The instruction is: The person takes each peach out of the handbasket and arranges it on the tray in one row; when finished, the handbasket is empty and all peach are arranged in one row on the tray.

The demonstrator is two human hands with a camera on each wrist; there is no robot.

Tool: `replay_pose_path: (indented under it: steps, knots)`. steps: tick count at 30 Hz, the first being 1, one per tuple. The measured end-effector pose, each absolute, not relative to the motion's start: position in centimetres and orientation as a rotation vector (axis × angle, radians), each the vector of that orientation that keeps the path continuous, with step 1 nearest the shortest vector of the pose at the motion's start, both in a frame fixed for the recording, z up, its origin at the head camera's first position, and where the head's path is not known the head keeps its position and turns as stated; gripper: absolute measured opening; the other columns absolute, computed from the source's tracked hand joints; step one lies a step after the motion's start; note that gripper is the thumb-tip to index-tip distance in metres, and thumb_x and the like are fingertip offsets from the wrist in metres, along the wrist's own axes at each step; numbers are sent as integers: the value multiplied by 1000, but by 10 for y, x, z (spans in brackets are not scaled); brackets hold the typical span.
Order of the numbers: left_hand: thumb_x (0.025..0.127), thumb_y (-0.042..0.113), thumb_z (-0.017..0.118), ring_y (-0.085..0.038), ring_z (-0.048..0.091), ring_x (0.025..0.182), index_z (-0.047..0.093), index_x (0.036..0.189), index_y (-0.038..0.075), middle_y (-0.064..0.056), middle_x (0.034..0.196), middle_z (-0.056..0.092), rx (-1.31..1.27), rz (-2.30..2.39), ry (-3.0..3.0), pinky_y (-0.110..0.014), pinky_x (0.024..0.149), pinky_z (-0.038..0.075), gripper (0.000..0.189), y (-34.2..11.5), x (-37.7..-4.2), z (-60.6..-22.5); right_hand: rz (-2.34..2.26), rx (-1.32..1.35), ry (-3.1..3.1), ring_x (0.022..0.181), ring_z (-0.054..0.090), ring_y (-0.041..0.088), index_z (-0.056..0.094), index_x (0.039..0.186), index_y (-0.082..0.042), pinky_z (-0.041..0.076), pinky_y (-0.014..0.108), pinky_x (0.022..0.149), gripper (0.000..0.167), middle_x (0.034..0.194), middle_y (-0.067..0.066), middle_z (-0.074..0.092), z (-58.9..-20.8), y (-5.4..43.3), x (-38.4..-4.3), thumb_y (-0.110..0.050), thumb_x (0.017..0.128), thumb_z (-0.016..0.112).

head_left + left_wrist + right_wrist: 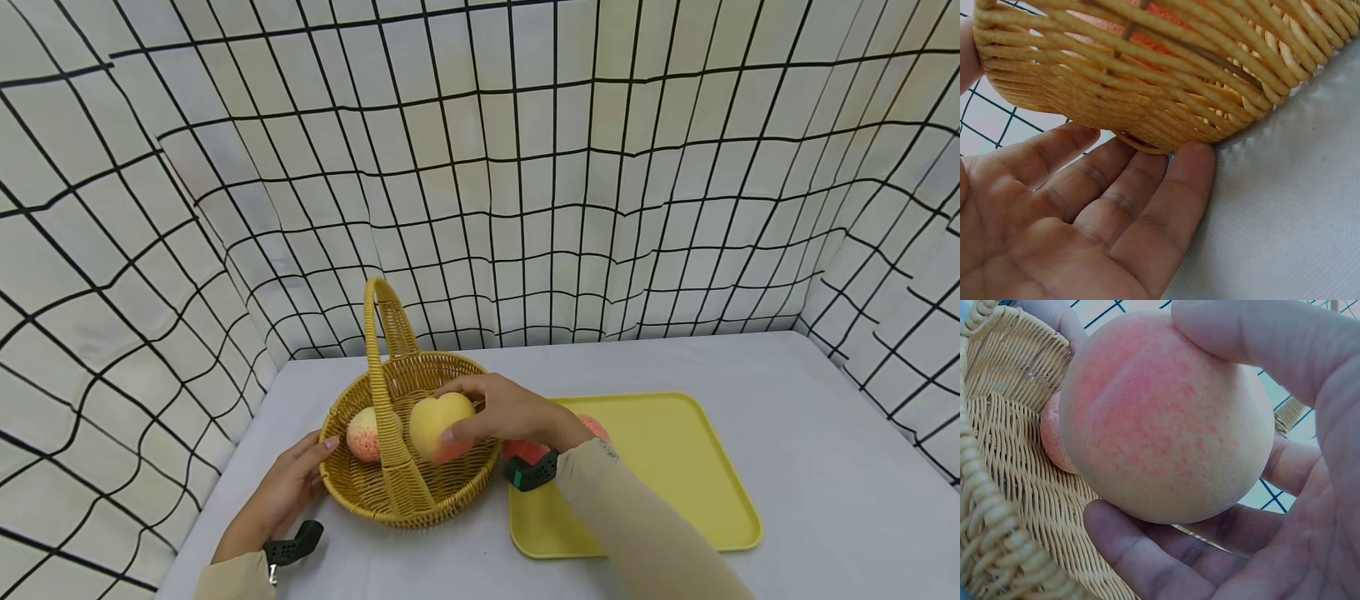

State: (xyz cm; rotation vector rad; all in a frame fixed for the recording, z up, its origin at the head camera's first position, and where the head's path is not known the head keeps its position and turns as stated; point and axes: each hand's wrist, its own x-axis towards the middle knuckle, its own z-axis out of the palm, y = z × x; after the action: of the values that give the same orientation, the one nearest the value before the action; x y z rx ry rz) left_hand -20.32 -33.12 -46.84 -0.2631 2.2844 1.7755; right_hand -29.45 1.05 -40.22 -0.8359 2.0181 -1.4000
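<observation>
A yellow-and-pink peach (438,425) is in my right hand (513,412), gripped between thumb and fingers over the right half of a wicker basket (408,512). In the right wrist view, the held peach (1166,419) fills the middle, with the weave behind it. Another peach (363,435), pale with red speckles, lies in the basket left of the arched handle (377,333). My left hand (288,479) holds the basket's left side, thumb at the rim. In the left wrist view, its fingers (1154,231) reach against the basket's lower outer wall.
A yellow tray (675,467) lies right of the basket. Red fruit (596,427) on its left part is mostly hidden by my right wrist. White cloth (825,467) covers the table, and black-gridded white curtains (555,208) stand behind and at both sides.
</observation>
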Motion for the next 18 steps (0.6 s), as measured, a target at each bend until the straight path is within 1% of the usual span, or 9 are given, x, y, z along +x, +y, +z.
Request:
replay_pose_path:
  steps: [8,14,18]
  knots:
    - [113,43,42,-40,32,152,16,165,-1,-25,168,24,-264,1783,2274,-51,117,40,73,-331,-204,-469,-1447,-854,2011,112,65,21,66,135,-30,54,36,94,49,123,0,70,-400,27,-295,-30,88,81]
    - [113,43,42,-38,33,152,18,164,-1,-24,168,26,-276,1788,2275,-43,114,44,72,-331,-203,-469,-1473,-853,2022,112,65,24,65,138,-25,56,37,92,51,128,2,67,-400,39,-295,-26,89,79]
    - [113,43,42,-38,32,152,17,164,-2,-25,168,25,-263,1791,2271,-42,113,44,73,-332,-204,-470,-1499,-831,2025,110,65,27,65,138,-23,57,38,90,52,133,4,64,-398,48,-293,-25,88,79]
